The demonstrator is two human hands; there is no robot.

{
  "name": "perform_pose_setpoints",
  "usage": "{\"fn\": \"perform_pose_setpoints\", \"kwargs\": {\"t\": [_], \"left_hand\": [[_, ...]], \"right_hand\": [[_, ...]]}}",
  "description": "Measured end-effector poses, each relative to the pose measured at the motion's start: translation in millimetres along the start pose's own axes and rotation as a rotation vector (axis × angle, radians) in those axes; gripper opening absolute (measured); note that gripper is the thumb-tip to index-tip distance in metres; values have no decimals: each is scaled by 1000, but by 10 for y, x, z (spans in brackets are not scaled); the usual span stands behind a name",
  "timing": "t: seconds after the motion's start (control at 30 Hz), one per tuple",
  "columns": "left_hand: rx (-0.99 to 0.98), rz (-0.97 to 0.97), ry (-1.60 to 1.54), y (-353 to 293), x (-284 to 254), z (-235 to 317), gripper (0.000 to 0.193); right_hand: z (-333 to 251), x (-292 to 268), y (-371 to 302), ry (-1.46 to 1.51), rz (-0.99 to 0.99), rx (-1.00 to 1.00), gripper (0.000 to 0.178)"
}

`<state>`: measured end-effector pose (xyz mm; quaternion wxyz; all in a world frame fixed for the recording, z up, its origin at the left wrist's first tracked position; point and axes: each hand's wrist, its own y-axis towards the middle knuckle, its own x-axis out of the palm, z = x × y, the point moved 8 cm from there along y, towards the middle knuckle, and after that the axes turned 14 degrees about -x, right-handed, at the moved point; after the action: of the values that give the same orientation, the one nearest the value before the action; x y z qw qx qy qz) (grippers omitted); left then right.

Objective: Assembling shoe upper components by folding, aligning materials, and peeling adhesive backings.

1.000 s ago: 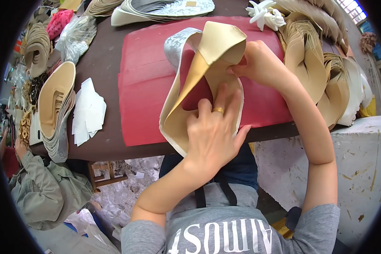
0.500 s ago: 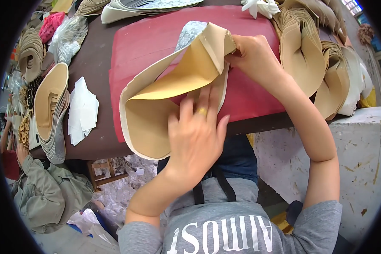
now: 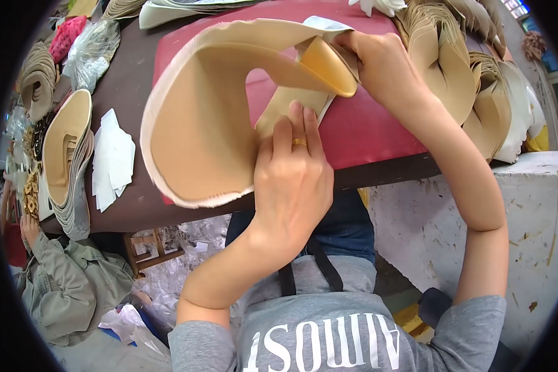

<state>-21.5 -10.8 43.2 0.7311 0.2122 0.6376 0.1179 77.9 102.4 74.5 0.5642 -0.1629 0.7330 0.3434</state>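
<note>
A large, curved tan upper piece [image 3: 198,130], like a boot upper, stands opened out above the red mat [image 3: 381,139]. Its cut edge is pale, and a shiny gold-tan flap folds over at its right end. My right hand [image 3: 375,59] pinches that folded end, its fingertips partly hidden behind the material. My left hand [image 3: 296,167] lies with fingers stretched out on the lower tan strip of the piece, below the gap where red shows through. A ring is on one of its fingers.
Left of the mat are white paper sheets [image 3: 113,162] and a stack of curved tan pieces [image 3: 65,149]. More stacked tan pieces [image 3: 437,74] stand at the right, above a stained white block [image 3: 465,229]. A co-worker's green sleeve [image 3: 74,285] is at lower left.
The upper piece has been spread wider, its broad end swinging up and left. My right hand has risen slightly with the folded end, and my left fingers have flattened on the lower strip.
</note>
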Motion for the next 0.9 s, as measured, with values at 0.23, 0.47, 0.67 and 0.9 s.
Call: {"fn": "perform_pose_setpoints", "kwargs": {"t": [0.23, 0.47, 0.67, 0.9], "left_hand": [[-55, -36, -31, 341, 201, 6, 36], [434, 313, 500, 134, 133, 243, 27], [3, -160, 409, 306, 468, 244, 28], [-131, 87, -49, 435, 465, 179, 39]], "right_hand": [[-409, -48, -33, -182, 230, -210, 16], [101, -192, 280, 84, -90, 44, 19], [-236, -119, 110, -346, 83, -181, 20], [-96, -120, 43, -378, 118, -112, 22]]}}
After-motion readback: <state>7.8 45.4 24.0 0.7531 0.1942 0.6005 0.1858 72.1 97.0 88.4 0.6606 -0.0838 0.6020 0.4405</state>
